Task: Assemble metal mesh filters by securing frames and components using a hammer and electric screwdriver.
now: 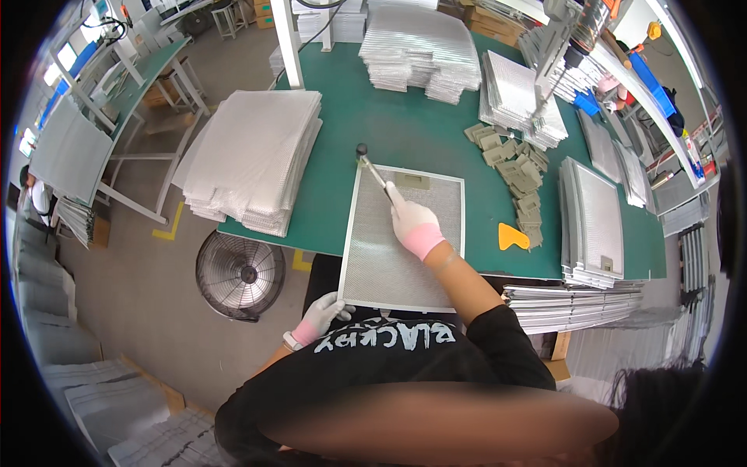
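Observation:
A framed metal mesh filter panel (401,249) lies on the green table and juts over its near edge. A beige plastic latch piece (411,181) sits at the panel's far end. My right hand (415,226), in a white and pink glove, is closed round the handle of a small hammer (375,171). Its dark head is raised over the panel's far left corner. At the near left corner, my gloved left hand (325,315) holds the panel's edge, with the fingers partly curled there.
Many beige plastic pieces (515,173) lie heaped to the right, beside a yellow scraper-like piece (513,237). Wrapped panels are stacked at left (261,152) and at the back (420,47). Framed panels (595,218) stand stacked at right. A floor fan (241,274) is at left. A power screwdriver (583,35) hangs above.

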Available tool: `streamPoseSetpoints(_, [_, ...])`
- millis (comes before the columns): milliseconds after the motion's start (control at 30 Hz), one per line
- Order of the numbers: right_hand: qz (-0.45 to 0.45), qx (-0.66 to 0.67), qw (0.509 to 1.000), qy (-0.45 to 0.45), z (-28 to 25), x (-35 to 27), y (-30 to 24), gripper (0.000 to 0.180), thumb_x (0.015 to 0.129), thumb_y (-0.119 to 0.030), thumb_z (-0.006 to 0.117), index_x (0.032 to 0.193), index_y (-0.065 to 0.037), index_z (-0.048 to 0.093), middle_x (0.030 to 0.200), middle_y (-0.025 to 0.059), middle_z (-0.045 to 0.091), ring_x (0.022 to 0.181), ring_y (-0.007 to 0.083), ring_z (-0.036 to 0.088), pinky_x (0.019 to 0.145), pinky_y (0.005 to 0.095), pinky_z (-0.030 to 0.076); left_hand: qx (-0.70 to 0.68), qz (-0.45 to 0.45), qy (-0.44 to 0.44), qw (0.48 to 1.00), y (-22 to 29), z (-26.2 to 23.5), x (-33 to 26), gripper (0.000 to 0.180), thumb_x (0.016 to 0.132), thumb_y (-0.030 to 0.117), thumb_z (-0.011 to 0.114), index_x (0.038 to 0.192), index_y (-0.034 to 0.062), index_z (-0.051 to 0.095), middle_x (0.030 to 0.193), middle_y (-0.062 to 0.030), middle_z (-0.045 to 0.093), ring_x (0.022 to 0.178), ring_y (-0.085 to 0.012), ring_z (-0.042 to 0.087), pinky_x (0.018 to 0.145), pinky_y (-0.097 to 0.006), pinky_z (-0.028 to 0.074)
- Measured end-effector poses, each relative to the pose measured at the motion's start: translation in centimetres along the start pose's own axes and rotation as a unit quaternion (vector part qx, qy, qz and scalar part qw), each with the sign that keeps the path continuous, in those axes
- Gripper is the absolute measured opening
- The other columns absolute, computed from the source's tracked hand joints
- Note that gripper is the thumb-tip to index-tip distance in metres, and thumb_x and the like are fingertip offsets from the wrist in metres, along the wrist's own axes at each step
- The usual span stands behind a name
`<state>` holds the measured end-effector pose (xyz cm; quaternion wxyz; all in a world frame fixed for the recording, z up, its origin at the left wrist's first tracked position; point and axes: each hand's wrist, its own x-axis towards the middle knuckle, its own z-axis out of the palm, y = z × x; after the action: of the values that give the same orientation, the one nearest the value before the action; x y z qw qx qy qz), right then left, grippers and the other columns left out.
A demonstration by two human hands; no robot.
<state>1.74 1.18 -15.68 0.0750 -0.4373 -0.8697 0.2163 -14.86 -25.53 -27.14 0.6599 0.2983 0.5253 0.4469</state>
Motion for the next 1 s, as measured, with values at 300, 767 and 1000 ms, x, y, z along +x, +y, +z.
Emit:
streamPoseSetpoints(300, [0.029, -0.04, 0.999, -0.02, 1.8, 0.8, 0.2, 0.056, 0.099, -0.02, 0.043, 0.153, -0.018, 0.027, 0.087, 0.022, 0.067, 0.078, 0.0416, 0.065, 0.073, 0.053, 0.051, 0.05, 0.013, -0.046, 0.998, 0.8, -0.3, -0.2, 0.047, 0.09, 0.003, 0.049, 0.137, -0.0024, 0.048, 0.119, -0.0137, 0.063, 0.101, -0.0178, 0.063, 0.095, -0.033, 0.049])
streamPoseSetpoints(767, [0.059, 0.126, 0.986, 0.087, -2.3, -6.9, 2.7, 0.052, 0.096, -0.014, 0.051, 0.147, -0.012, 0.042, 0.11, 0.027, 0.065, 0.089, 0.0415, 0.067, 0.08, 0.0441, 0.053, 0.03, 0.014, 0.011, 0.999, 3.0, 0.8, -0.9, 0.051, 0.089, 0.003, 0.059, 0.137, -0.0039, 0.048, 0.127, -0.0095, 0.061, 0.109, -0.0163, 0.061, 0.099, -0.032, 0.047])
streamPoseSetpoints(1000, [0.124, 0.203, 0.949, 0.205, -1.9, -12.2, 9.4, 0.052, 0.095, -0.008, 0.049, 0.147, -0.003, 0.041, 0.106, 0.0213, 0.068, 0.07, 0.0259, 0.066, 0.07, 0.0351, 0.054, 0.086, 0.288, 0.151, 0.942, 6.4, 2.2, 2.3, 0.078, 0.074, 0.002, 0.075, 0.143, -0.0037, 0.04, 0.135, -0.0109, 0.053, 0.127, -0.0192, 0.051, 0.11, -0.034, 0.037])
